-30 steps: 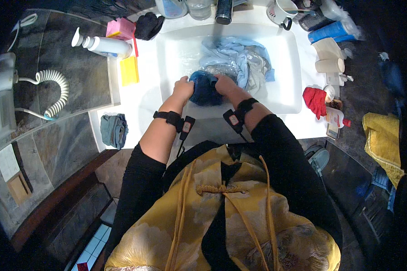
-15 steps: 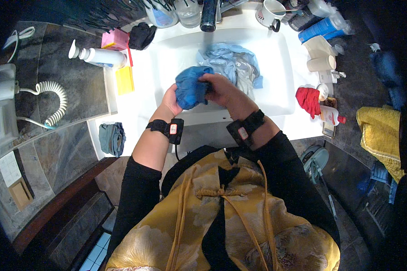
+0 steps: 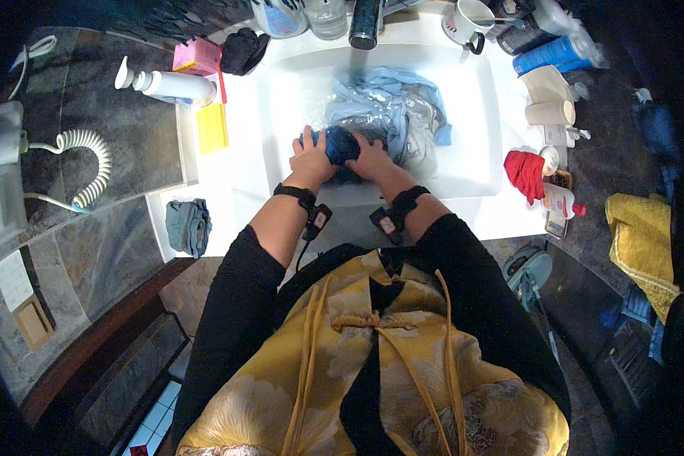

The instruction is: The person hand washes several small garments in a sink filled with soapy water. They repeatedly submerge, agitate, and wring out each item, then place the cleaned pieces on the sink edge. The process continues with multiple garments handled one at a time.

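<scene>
A blue wet cloth (image 3: 340, 144) is bunched between my two hands, low in the near half of the white sink (image 3: 475, 129). My left hand (image 3: 311, 161) is wrapped over its left side, fingers on top. From the other side my right hand (image 3: 371, 159) presses and grips it; part of its fingers is hidden by the cloth. Just beyond my hands, light blue fabric (image 3: 395, 87) lies crumpled in bubbly water. Pale grey fabric (image 3: 424, 140) is heaped with it, right of my right hand.
The dark faucet (image 3: 365, 30) overhangs the sink's far edge. To the left are a white pump bottle (image 3: 176, 87), a yellow box (image 3: 212, 129) and folded grey-green cloth (image 3: 188, 226). On the right lie a red cloth (image 3: 524, 175), a mug (image 3: 465, 24) and several bottles.
The blue cloth has gone from being held up above the sink down into the basin, and it looks darker. Both hands moved down with it, and the water splashes and bubbles around them.
</scene>
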A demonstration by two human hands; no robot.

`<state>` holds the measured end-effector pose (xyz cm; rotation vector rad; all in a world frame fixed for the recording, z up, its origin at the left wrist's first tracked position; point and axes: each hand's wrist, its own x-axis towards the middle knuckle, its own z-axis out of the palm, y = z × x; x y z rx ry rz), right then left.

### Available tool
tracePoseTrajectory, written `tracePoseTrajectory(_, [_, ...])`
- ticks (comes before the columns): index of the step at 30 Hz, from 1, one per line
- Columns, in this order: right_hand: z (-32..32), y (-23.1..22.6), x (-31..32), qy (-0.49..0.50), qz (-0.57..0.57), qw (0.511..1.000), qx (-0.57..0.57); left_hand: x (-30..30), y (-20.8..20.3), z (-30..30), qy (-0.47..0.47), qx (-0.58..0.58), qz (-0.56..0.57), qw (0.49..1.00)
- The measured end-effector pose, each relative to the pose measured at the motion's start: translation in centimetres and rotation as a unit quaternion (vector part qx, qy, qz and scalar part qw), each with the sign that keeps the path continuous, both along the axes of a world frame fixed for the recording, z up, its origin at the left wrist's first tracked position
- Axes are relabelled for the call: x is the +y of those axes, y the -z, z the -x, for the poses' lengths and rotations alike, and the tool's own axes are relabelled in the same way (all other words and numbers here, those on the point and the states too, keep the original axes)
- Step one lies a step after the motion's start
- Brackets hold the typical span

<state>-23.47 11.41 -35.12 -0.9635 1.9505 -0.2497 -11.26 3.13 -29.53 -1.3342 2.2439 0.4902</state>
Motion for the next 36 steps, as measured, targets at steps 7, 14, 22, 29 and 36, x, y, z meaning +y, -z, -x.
tracePoseTrajectory(7, [-1.2, 1.0, -1.5, 0.414, 0.066, 0.673, -0.61, -1.5, -0.1, 1.2, -0.236, 0.289, -0.337, 0.864])
tracePoseTrajectory(14, [-1.3, -3.4, -1.4, 0.484, 0.1, 0.477, -0.726, 1.6, -4.8, 2.6, -0.102, 0.399, -0.146, 0.899])
tracePoseTrajectory(22, [-2.2, -3.0, -1.9, 0.493, 0.135, 0.438, -0.739, 2.2, -6.9, 3.4, -0.116, 0.36, -0.026, 0.925])
tracePoseTrajectory(29, [-3.9, 1.8, -1.6, 0.393, 0.209, 0.613, -0.653, 0.8, -5.4, 3.2, -0.107, 0.268, -0.027, 0.957])
tracePoseTrajectory(36, [-0.6, 1.1, -1.5, 0.046, 0.129, 0.989, -0.062, -2.3, -2.7, 0.3, -0.017, 0.107, -0.038, 0.993])
